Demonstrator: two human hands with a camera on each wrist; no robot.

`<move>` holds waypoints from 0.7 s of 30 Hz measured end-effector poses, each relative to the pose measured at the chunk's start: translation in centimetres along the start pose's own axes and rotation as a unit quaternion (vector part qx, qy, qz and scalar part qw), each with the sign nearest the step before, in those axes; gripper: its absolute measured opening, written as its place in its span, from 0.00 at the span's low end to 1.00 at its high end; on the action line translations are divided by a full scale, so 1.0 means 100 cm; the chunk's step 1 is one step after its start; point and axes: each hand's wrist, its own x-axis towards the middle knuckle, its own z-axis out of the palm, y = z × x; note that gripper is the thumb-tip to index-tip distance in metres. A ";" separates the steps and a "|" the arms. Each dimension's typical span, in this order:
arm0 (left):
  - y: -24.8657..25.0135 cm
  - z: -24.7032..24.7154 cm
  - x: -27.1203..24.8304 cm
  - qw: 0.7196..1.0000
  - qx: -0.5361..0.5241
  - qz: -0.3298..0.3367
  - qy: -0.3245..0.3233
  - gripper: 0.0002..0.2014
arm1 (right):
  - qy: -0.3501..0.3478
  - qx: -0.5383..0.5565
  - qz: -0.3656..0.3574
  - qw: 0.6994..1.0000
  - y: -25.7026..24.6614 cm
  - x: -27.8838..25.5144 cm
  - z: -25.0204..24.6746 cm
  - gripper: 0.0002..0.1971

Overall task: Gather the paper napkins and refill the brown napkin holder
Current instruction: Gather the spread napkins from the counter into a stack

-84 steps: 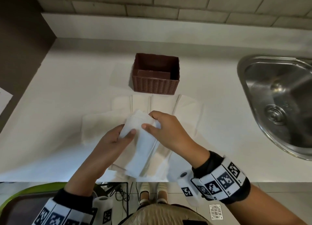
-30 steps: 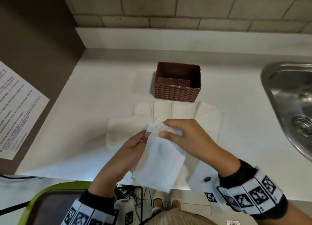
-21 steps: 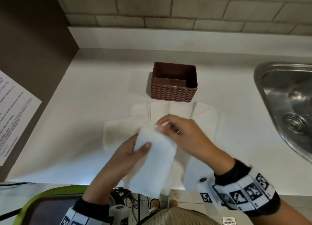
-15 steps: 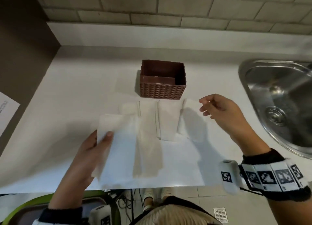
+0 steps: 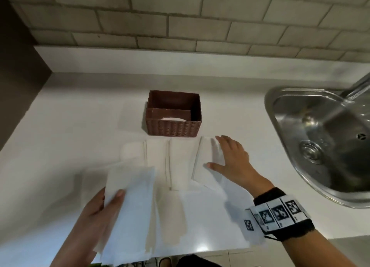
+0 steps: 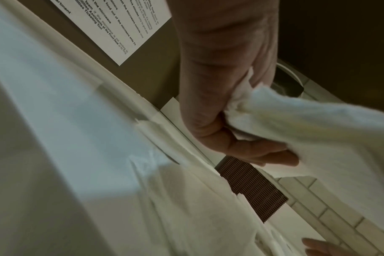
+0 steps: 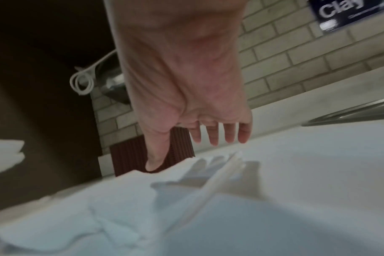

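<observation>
L grip (image 5: 96,208) w/ napkins (image 5: 130,206), white counter (image 5: 70,136)

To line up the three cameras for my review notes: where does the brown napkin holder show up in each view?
Head: brown napkin holder at centre, on the white counter, just beyond the right hand.
Left wrist: only a ribbed brown strip, lower centre-right, below the left hand.
Right wrist: ribbed wall at centre-left, partly hidden behind the thumb.
Shared landmark: the brick-tile wall.
</observation>
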 end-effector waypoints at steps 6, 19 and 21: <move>0.003 0.017 0.004 0.998 0.048 0.003 0.033 0.11 | -0.056 -0.075 0.011 0.996 0.007 0.031 0.000 0.51; 0.012 0.036 0.001 0.995 0.065 -0.026 0.074 0.10 | -0.145 0.169 -0.013 0.975 0.013 0.047 -0.046 0.29; 0.018 0.039 0.002 0.994 0.071 -0.025 0.076 0.10 | -0.196 0.190 -0.071 0.959 0.006 0.036 -0.074 0.14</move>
